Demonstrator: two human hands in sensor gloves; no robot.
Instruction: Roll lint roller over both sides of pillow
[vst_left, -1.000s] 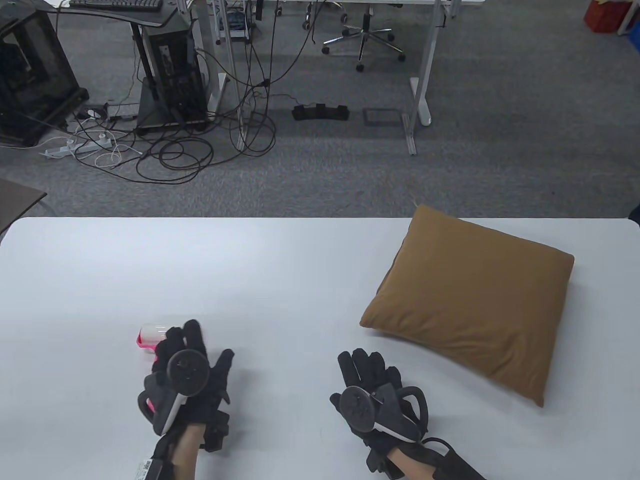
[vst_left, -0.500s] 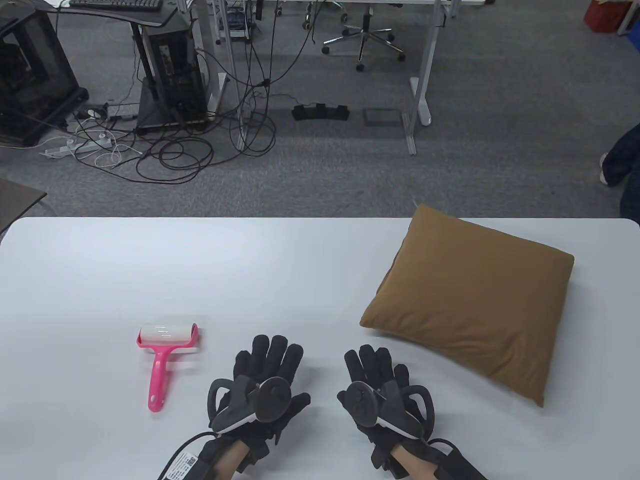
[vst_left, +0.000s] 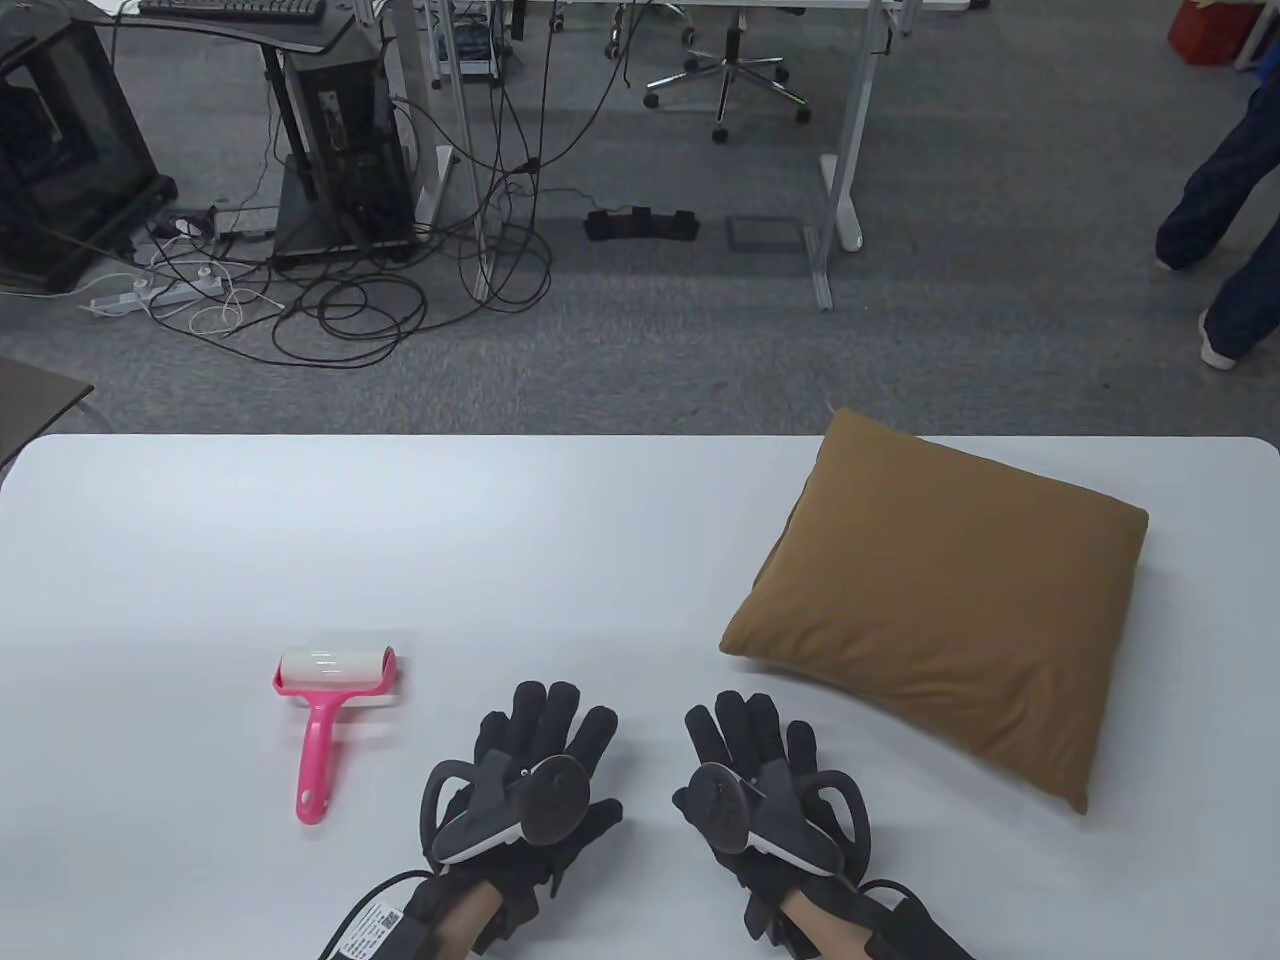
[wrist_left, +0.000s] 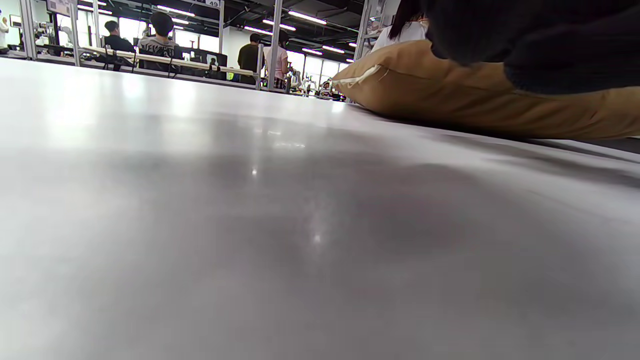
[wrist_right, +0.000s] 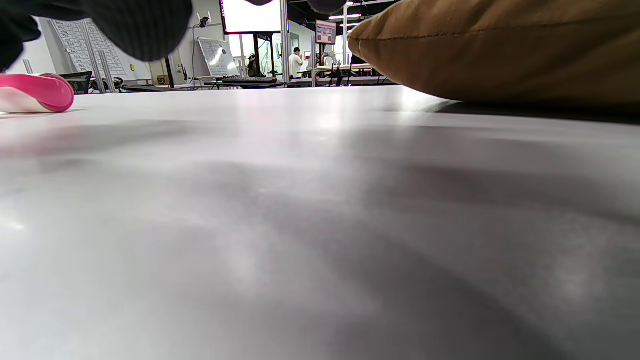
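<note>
A pink lint roller (vst_left: 325, 718) with a white roll lies on the white table (vst_left: 400, 540), handle toward me, left of my hands. Its pink end shows at the left of the right wrist view (wrist_right: 35, 93). A brown pillow (vst_left: 945, 600) lies flat at the right of the table; it also shows in the left wrist view (wrist_left: 450, 95) and the right wrist view (wrist_right: 500, 45). My left hand (vst_left: 545, 725) rests flat on the table, fingers spread, holding nothing, right of the roller. My right hand (vst_left: 750, 735) rests flat beside it, empty, left of the pillow's near corner.
Beyond the table's far edge is carpet with a computer tower (vst_left: 345, 150), tangled cables (vst_left: 350, 300), desk legs (vst_left: 840, 150) and an office chair (vst_left: 725, 75). A person's legs (vst_left: 1220, 220) stand at the far right.
My left hand has let go of the lint roller, moved right and come to rest beside my right hand. The roller now lies alone. A person walked in at far right.
</note>
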